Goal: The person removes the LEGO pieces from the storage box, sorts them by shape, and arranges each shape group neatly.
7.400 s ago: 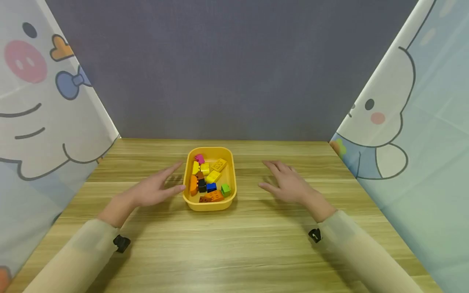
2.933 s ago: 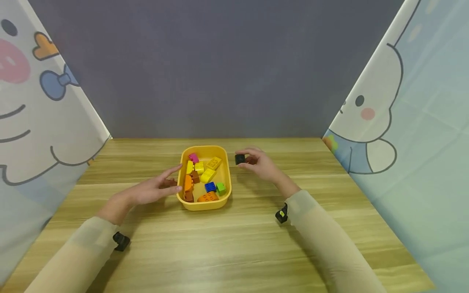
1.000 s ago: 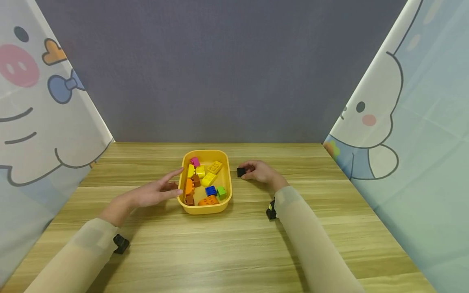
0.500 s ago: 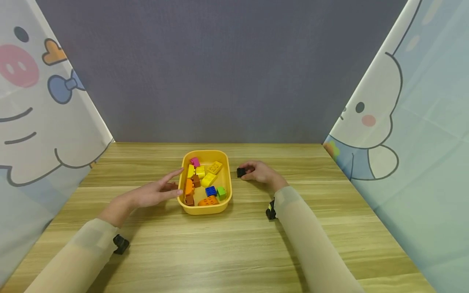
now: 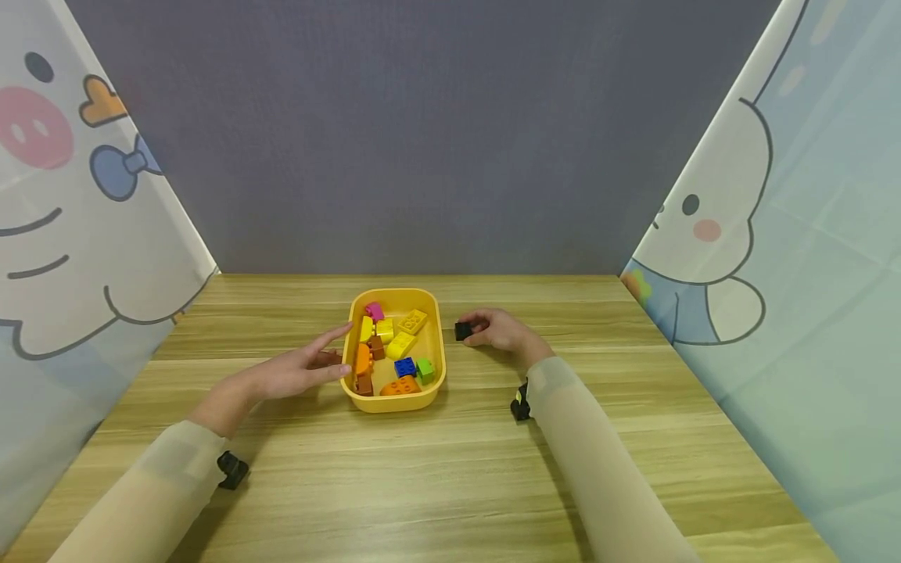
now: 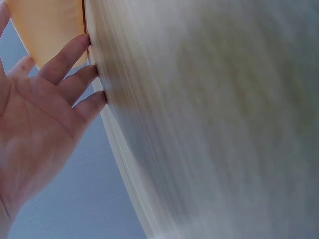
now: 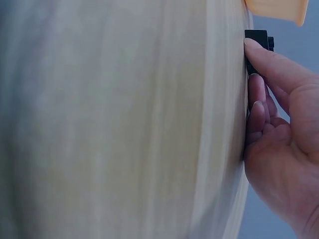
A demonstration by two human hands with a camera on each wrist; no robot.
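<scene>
My right hand (image 5: 498, 329) pinches a small black toy building block (image 5: 463, 331) between thumb and fingers, just right of the yellow bin (image 5: 442, 352). In the right wrist view the black block (image 7: 256, 42) is at the table surface with its studs facing up, away from the wood. My left hand (image 5: 292, 372) is spread at the bin's left side, thumb and index finger at the rim. Other fingertips of the left hand (image 6: 42, 109) rest on the tabletop in the left wrist view. Loose blocks lie in the bin, among them a blue block (image 5: 405, 367) and a green block (image 5: 425, 370).
The bin also holds yellow, orange, brown and pink blocks, such as an orange block (image 5: 400, 385) and a pink block (image 5: 375, 311). It stands on a wood-grain table (image 5: 394, 485). A grey panel (image 5: 422, 141) rises behind, with printed cloth at both sides.
The right hand, which held nothing at first, took the black block from the bin, then lowered it to the table. The left hand moved against the bin. Over the last second both stay still.
</scene>
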